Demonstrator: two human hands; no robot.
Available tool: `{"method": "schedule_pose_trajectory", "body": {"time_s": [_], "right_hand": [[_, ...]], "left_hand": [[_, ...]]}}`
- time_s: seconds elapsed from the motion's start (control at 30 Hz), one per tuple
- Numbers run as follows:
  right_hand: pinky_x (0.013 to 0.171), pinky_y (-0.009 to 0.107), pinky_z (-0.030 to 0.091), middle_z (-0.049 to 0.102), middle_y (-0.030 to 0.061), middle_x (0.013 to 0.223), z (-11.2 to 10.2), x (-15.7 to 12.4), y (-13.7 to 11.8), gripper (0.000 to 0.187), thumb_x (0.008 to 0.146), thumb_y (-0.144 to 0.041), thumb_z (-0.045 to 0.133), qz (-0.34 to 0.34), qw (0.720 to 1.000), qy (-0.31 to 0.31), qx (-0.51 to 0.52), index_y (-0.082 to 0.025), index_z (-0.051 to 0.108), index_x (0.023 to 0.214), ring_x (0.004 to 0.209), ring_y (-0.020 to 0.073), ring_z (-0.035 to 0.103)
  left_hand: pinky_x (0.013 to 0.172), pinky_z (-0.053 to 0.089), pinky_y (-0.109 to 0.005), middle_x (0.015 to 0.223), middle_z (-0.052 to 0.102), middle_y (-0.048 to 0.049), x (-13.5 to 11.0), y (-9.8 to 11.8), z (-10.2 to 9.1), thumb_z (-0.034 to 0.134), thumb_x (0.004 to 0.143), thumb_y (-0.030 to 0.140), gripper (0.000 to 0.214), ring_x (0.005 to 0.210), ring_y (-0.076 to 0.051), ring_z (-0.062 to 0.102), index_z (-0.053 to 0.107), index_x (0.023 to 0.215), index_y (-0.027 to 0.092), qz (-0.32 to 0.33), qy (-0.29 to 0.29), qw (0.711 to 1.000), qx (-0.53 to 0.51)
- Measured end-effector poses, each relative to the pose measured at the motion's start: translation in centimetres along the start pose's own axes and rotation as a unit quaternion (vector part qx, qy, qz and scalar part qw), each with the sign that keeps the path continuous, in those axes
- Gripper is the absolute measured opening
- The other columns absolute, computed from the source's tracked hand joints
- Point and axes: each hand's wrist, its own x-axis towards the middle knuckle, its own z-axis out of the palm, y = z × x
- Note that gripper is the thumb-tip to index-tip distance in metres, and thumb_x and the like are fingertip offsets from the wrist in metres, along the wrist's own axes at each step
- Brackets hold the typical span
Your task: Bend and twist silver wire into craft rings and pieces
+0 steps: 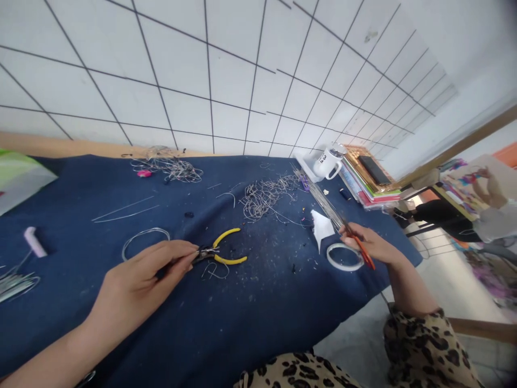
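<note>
My left hand (149,277) is closed in a pinch at centre left, with short silvery wire strands (214,249) at the fingertips. Just beyond them, yellow-handled pliers (230,261) lie on the dark blue cloth with handles spread, their head partly behind the strands and fingers. A small loop of thin wire (216,270) is beside the pliers. On the right, my right hand (374,245) is closed around orange-handled scissors (363,252), dark blades pointing away. Beneath that hand is a white ring-shaped roll (343,257), partly covered by the fingers.
Tangled wire (266,198) lies mid-table, with another tangle (173,168) near the wall. Straight wires (325,203) and a torn white piece (322,226) are at right. A mug (329,163) and stacked books (363,188) stand behind. A coiled wire (141,233) lies left.
</note>
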Motion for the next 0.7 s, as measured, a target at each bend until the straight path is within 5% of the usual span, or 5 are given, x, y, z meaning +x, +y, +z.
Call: {"method": "schedule_pose_trajectory", "body": {"time_s": [0.13,0.23,0.53,0.7], "right_hand": [[0.086,0.034,0.043,0.062,0.0086,0.104,-0.4,-1.7,0.3,0.044,0.084,-0.05,0.042,0.002,0.994,0.041,0.101,-0.019,0.05,0.114,0.099,0.0234,0.056],[0.08,0.036,0.046,0.064,0.0085,0.089,-0.5,-1.5,1.0,0.045,0.084,-0.053,0.039,0.028,0.987,0.102,0.123,-0.017,0.053,0.109,0.085,0.0229,0.06],[0.077,0.038,0.046,0.06,0.0081,0.095,-1.3,4.6,0.0,0.061,0.085,-0.061,0.013,-0.044,0.917,0.232,0.322,-0.02,0.043,0.118,0.086,0.0198,0.058],[0.052,0.027,0.043,0.054,-0.0001,0.065,-0.6,4.5,-2.2,0.048,0.081,-0.056,0.042,-0.016,0.96,0.188,0.207,-0.02,0.049,0.111,0.052,0.0132,0.049]], "left_hand": [[0.081,0.047,-0.025,0.097,0.065,0.0019,-0.2,0.1,0.0,0.055,0.08,0.038,0.022,0.086,-0.015,0.061,0.06,0.097,0.026,0.001,-0.008,1.0,-0.005],[0.082,0.046,-0.025,0.098,0.065,0.0017,-0.2,0.2,-0.1,0.054,0.08,0.039,0.023,0.087,-0.015,0.061,0.06,0.098,0.026,0.001,-0.013,1.0,-0.009],[0.081,0.045,-0.024,0.094,0.065,0.0032,-0.2,0.3,-0.1,0.053,0.08,0.042,0.024,0.083,-0.015,0.062,0.06,0.097,0.026,-0.004,-0.015,1.0,0.005],[0.08,0.045,-0.023,0.095,0.065,0.0042,-0.4,-0.2,0.1,0.055,0.08,0.04,0.022,0.083,-0.015,0.061,0.061,0.097,0.028,-0.001,-0.006,1.0,-0.004]]}}
